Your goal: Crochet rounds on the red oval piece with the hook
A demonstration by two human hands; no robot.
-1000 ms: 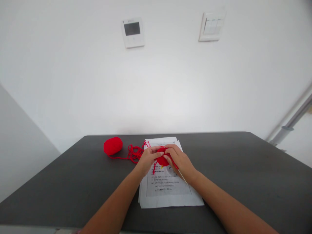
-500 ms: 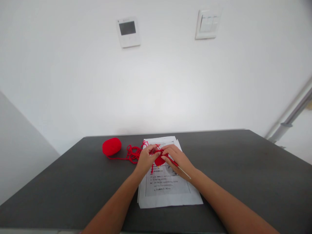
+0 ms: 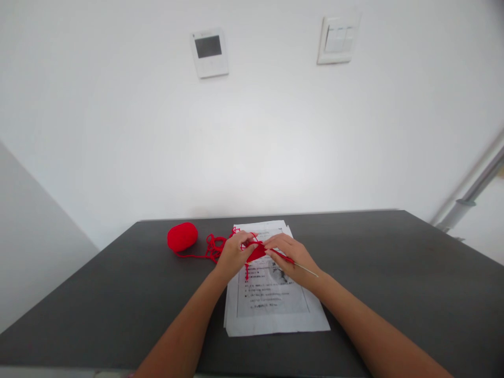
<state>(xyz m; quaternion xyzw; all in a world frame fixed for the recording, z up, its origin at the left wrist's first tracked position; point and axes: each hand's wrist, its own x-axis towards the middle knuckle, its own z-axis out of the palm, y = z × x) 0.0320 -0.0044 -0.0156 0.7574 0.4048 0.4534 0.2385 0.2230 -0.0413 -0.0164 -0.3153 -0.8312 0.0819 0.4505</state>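
Observation:
My left hand (image 3: pixel 235 251) pinches the left edge of a small red knitted piece (image 3: pixel 258 252) between thumb and fingers. My right hand (image 3: pixel 291 256) is closed at the piece's right side, on a slim knitting needle (image 3: pixel 307 270) whose pale end sticks out over the wrist. Red stitches or yarn lie along the needle near the fingers; its other tip is hidden. Loose red yarn (image 3: pixel 216 245) lies tangled just left of my left hand. A short red strand (image 3: pixel 247 272) hangs below the piece.
A red yarn ball (image 3: pixel 182 237) rests at the back left of the dark table (image 3: pixel 137 315), joined by a strand to the tangle. Printed paper sheets (image 3: pixel 275 320) lie under my hands. Behind stands a white wall (image 3: pixel 252 147) with a panel (image 3: pixel 209 52) and a switch (image 3: pixel 336 41).
My right hand has turned slightly, so the needle lies flatter and its pale end points further right. The red piece looks tilted flatter. Both hands keep their hold.

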